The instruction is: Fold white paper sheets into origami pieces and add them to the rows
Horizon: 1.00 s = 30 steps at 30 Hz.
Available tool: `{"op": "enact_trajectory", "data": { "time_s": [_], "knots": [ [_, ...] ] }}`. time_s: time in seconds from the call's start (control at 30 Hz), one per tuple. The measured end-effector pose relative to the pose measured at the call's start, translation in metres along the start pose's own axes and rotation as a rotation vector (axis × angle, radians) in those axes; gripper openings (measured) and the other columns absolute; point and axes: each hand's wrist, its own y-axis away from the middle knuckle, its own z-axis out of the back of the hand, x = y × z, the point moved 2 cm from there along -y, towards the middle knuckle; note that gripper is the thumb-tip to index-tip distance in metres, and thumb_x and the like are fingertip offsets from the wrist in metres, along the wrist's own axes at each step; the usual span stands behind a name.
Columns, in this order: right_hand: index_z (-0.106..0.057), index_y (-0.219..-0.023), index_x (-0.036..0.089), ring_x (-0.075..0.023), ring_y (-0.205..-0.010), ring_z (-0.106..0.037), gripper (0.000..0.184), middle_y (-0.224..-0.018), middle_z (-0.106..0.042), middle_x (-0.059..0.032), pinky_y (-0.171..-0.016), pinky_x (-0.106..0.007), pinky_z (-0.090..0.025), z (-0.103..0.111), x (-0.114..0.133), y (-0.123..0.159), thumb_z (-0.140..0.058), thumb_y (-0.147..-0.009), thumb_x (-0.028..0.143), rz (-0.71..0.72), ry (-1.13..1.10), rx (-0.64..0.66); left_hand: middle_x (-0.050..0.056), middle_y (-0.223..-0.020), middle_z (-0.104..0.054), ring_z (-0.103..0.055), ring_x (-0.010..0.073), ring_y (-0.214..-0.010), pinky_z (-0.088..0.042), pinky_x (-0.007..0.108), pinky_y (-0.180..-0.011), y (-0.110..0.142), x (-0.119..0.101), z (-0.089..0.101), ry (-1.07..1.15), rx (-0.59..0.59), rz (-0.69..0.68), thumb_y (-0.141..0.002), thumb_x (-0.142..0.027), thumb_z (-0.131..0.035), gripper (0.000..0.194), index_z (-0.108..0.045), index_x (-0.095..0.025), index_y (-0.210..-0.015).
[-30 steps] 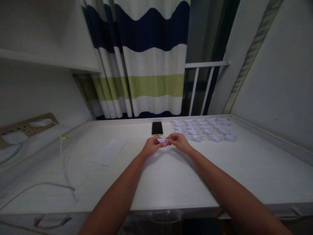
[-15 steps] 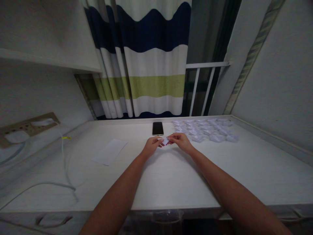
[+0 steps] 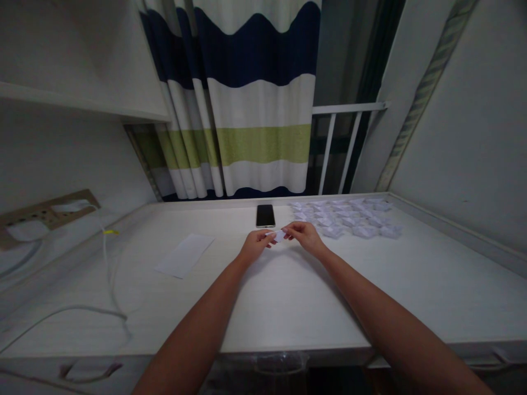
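Note:
A small piece of folded white paper (image 3: 279,236) is held up between my two hands, above the desk. My left hand (image 3: 254,243) pinches its left end between thumb and fingers. At its right edge, the fingertips of my right hand (image 3: 303,235) are closed on the paper. The exact folds are too small to make out. Just beyond my hands a dark phone (image 3: 265,215) lies flat. Several folded white paper pieces (image 3: 346,215) are laid out in rows behind my right hand.
White sheets of paper (image 3: 185,255) lie to the left on the white desk (image 3: 272,307). A pale cable (image 3: 78,308) runs along the desk's left side, near a power strip (image 3: 49,216). A striped curtain (image 3: 263,109) hangs behind, beside a white railing (image 3: 349,109).
The fingers of my right hand have shifted slightly at the paper's right edge, and the paper's visible shape differs a little. My left hand stays in place.

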Motion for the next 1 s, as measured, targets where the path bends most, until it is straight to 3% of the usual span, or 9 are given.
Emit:
{"op": "enact_trajectory", "data": {
  "time_s": [0.17, 0.3, 0.47, 0.6, 1.0],
  "knots": [
    [-0.058, -0.074, 0.015, -0.0072, -0.036, -0.044, 0.031, -0.041, -0.05, 0.0047, -0.034, -0.018, -0.034, -0.002, -0.002, 0.002, -0.061, -0.063, 0.044, -0.115, 0.041, -0.1, 0.008, -0.075, -0.066, -0.06, 0.0156, -0.067, -0.045, 0.023, -0.056, 0.001, 0.001, -0.001, -0.097, -0.028, -0.009, -0.07, -0.041, -0.056, 0.036, -0.066, -0.012, -0.089],
    [-0.054, -0.07, 0.016, -0.0086, -0.042, -0.051, 0.031, -0.049, -0.056, 0.0016, -0.039, -0.019, -0.041, -0.009, -0.002, 0.004, -0.059, -0.064, 0.046, -0.183, -0.066, -0.042, 0.007, -0.079, -0.067, -0.061, 0.0148, -0.067, -0.045, 0.023, -0.055, 0.001, 0.002, -0.002, -0.103, 0.002, -0.015, -0.071, -0.04, -0.055, 0.034, -0.066, -0.014, -0.091],
    [-0.054, -0.068, 0.016, -0.0101, -0.049, -0.054, 0.032, -0.055, -0.058, 0.0003, -0.047, -0.022, -0.044, -0.011, -0.006, 0.002, -0.062, -0.061, 0.046, -0.062, -0.032, -0.03, 0.009, -0.09, -0.066, -0.059, 0.0155, -0.07, -0.048, 0.024, -0.054, 0.001, 0.002, -0.005, -0.099, 0.028, 0.014, -0.067, -0.037, -0.061, 0.036, -0.065, -0.015, -0.096],
    [-0.055, -0.073, 0.016, -0.0099, -0.05, -0.053, 0.025, -0.056, -0.057, 0.0012, -0.05, -0.023, -0.043, -0.009, -0.007, 0.003, -0.059, -0.066, 0.041, 0.048, 0.093, -0.023, 0.011, -0.099, -0.063, -0.058, 0.0151, -0.071, -0.049, 0.025, -0.053, 0.001, 0.0, -0.006, -0.078, 0.027, 0.031, -0.066, -0.033, -0.062, 0.034, -0.064, -0.015, -0.095],
    [-0.053, -0.08, 0.018, -0.0103, -0.059, -0.053, 0.019, -0.064, -0.056, 0.0018, -0.056, -0.023, -0.043, -0.012, 0.005, 0.009, -0.059, -0.069, 0.032, 0.159, 0.303, 0.056, 0.009, -0.093, -0.062, -0.058, 0.0118, -0.063, -0.049, 0.023, -0.052, 0.0, 0.003, -0.006, 0.092, 0.099, 0.048, -0.055, -0.028, -0.071, 0.041, -0.06, -0.012, -0.091]
  ]
}}
